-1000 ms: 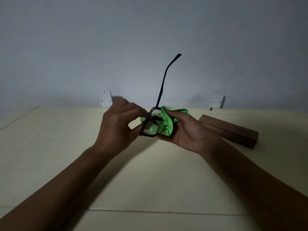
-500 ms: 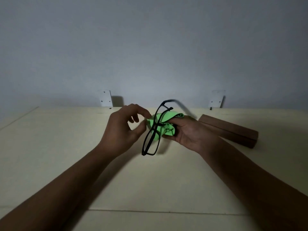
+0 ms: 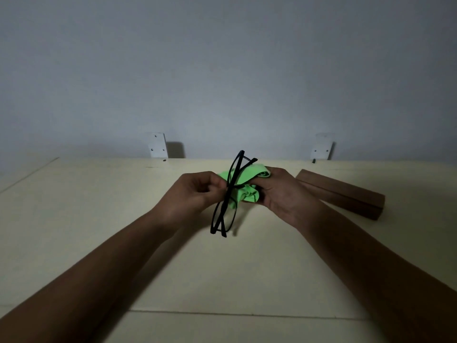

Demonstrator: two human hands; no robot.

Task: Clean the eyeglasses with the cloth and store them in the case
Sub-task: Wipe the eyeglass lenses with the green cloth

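Glasses (image 3: 223, 215) are held edge-on above the table (image 3: 99, 219), the lower lens hanging free. The frame is pinched at mid-length by the left hand (image 3: 190, 194). A bunched green cloth (image 3: 247, 194) is gripped in the right hand (image 3: 282, 194), against the upper lens. Farther right, the closed case (image 3: 346, 194) lies on the table.

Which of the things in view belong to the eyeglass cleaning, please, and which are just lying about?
In use: black-framed eyeglasses, pinched by the left hand; crumpled bright green cloth, in the right hand; long brown rectangular case.
Lying about: two white metal wall brackets; cream tabletop.
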